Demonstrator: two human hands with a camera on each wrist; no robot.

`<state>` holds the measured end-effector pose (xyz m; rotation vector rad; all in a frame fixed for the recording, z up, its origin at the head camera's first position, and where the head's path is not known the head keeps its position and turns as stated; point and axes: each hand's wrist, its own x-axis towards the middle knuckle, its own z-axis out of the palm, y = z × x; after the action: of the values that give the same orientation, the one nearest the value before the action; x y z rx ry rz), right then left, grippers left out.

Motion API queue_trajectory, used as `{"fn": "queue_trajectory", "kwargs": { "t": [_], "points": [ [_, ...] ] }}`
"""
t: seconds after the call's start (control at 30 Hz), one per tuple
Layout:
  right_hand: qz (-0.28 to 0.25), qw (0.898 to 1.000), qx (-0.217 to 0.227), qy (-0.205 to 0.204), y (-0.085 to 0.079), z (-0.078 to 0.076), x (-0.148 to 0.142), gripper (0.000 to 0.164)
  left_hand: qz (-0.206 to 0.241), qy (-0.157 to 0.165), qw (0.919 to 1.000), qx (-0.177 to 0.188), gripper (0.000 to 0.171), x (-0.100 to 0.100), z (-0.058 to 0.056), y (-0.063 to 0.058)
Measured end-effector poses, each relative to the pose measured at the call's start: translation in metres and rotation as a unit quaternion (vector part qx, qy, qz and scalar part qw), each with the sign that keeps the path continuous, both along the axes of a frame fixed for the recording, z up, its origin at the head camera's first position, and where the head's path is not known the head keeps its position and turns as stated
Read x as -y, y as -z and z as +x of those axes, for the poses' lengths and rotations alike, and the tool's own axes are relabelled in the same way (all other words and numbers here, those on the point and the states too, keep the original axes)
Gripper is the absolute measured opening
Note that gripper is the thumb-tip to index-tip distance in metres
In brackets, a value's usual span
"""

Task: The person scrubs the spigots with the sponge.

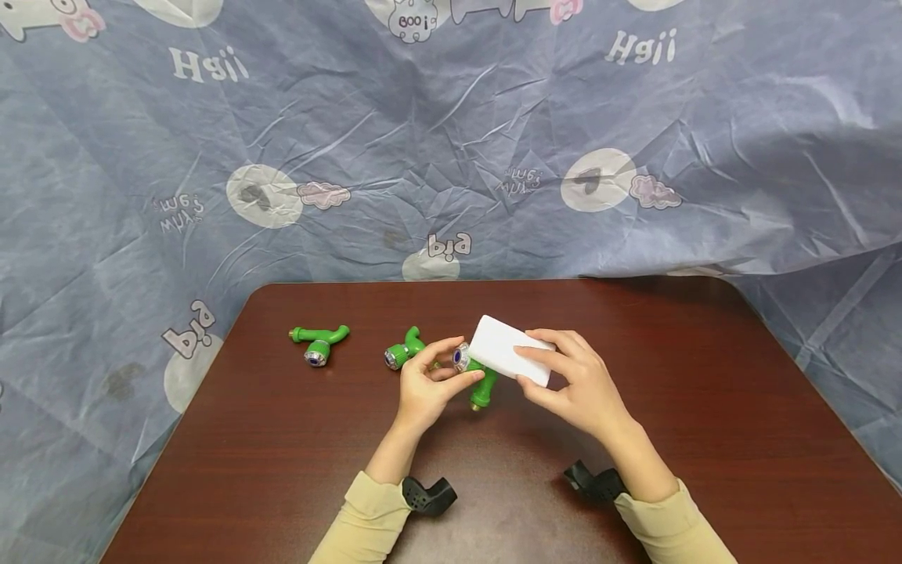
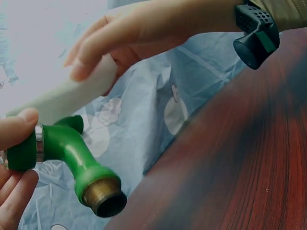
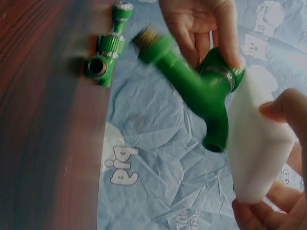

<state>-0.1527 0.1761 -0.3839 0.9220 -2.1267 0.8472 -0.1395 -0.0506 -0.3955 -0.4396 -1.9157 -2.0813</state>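
Above the table, my left hand [image 1: 426, 385] pinches a green faucet [image 1: 484, 389] by its round handle, between thumb and fingers. In the left wrist view the threaded brass inlet of this faucet [image 2: 79, 153] points down toward the camera. My right hand [image 1: 581, 380] grips a white sponge block [image 1: 503, 348] between thumb and fingertips. The sponge [image 3: 259, 143] lies right against the faucet's handle end and beside its spout in the right wrist view; whether it presses there I cannot tell. Part of the faucet is hidden behind the sponge in the head view.
Two more green faucets lie on the brown table [image 1: 282, 462]: one at the left [image 1: 320, 342], another [image 1: 405, 350] just behind my left hand. A blue-grey patterned cloth [image 1: 395, 141] hangs behind the table. Each wrist wears a black camera mount [image 1: 430, 496].
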Motion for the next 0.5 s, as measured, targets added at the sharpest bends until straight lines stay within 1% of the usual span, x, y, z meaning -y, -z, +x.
{"fn": "queue_trajectory", "kwargs": {
  "t": [0.13,0.23,0.3,0.37,0.5],
  "points": [
    [-0.008,1.000,0.001,0.013,-0.001,-0.001,-0.003,0.030,-0.004,-0.010,0.9999,0.002,0.045,0.000,0.001,-0.002],
    [-0.007,1.000,0.001,-0.008,-0.001,-0.002,-0.004,0.030,-0.003,-0.013,0.9999,0.001,0.044,0.000,0.001,-0.004],
    [0.005,1.000,-0.001,-0.027,-0.001,-0.003,-0.004,0.030,0.004,-0.014,0.9999,0.001,0.044,0.000,0.001,-0.005],
    [0.020,0.999,-0.007,-0.037,-0.001,-0.004,-0.006,0.030,0.010,-0.017,0.9998,0.001,0.044,0.000,0.001,-0.005],
    [0.045,0.998,-0.015,-0.033,-0.002,-0.006,-0.012,0.030,0.021,-0.023,0.9995,0.005,0.043,0.000,0.001,-0.004]
  ]
}}
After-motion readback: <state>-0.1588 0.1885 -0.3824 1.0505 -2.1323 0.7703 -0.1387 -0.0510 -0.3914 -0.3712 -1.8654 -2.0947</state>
